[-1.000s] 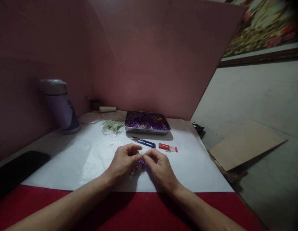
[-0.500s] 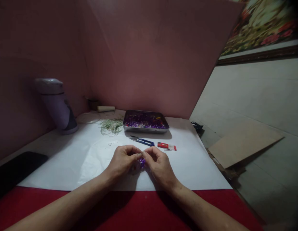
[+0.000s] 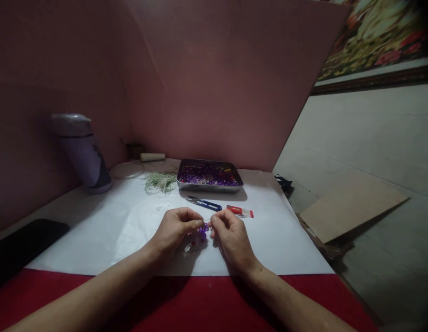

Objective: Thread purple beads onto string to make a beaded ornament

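My left hand [image 3: 177,227] pinches a small cluster of purple beads [image 3: 203,231], which hangs from its fingertips above the white sheet. My right hand [image 3: 232,235] is closed in a pinch just to the right of the cluster. A short thin thread runs between the two sets of fingertips; its ends are hidden by the fingers. Below the cluster, some clear and red pieces [image 3: 191,245] show beside my left hand, partly in shadow. Blue thread snips [image 3: 204,203] lie just beyond the hands, beside a red and clear packet [image 3: 240,211].
A metal tray [image 3: 210,187] of purple beads stands at the back, with a tangle of pale green thread [image 3: 161,182] to its left. A lilac bottle [image 3: 83,154] and a black phone-like object [image 3: 30,244] are at the left. A few tiny beads [image 3: 158,208] lie loose.
My fingertips have drawn slightly apart, my right hand shifting a little to the right. More of the purple cluster and the thread between the hands now shows.
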### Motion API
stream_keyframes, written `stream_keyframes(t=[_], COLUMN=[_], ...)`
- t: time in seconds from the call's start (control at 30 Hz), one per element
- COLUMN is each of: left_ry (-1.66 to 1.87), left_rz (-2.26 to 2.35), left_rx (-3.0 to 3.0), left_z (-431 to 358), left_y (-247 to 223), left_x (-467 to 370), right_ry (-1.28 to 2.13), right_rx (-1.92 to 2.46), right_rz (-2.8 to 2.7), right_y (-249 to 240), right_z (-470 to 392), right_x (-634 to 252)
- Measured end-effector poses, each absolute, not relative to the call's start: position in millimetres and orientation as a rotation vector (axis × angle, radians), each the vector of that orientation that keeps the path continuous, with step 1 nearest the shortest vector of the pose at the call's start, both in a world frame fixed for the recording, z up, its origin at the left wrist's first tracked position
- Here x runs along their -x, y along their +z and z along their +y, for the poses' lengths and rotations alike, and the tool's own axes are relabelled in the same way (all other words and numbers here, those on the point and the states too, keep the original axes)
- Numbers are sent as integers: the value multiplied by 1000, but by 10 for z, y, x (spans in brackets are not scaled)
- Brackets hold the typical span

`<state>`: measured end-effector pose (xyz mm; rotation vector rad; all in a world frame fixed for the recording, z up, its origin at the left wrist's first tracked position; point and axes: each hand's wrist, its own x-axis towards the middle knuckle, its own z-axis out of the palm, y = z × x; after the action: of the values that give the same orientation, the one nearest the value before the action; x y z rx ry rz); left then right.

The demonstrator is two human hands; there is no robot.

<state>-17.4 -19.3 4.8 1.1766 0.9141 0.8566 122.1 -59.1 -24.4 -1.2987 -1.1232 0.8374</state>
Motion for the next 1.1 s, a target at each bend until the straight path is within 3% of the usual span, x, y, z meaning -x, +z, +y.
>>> stream_keyframes(t=[0.63,0.83,1.1], left_ry=[962,974,943], left_rz=[903,868,804], left_rx=[-1135,-1218,-1287], left_z=[-159,-134,-118], left_y=[9,-10,-5], left_x=[202,188,191], right_ry=[833,650,727], right_rx=[1405,1339,1309], right_rz=[-975,-1236,-1419], right_y=[-206,-176,-131], right_z=[-600,-626,-703], right_x=[-1241,-1254,-1155])
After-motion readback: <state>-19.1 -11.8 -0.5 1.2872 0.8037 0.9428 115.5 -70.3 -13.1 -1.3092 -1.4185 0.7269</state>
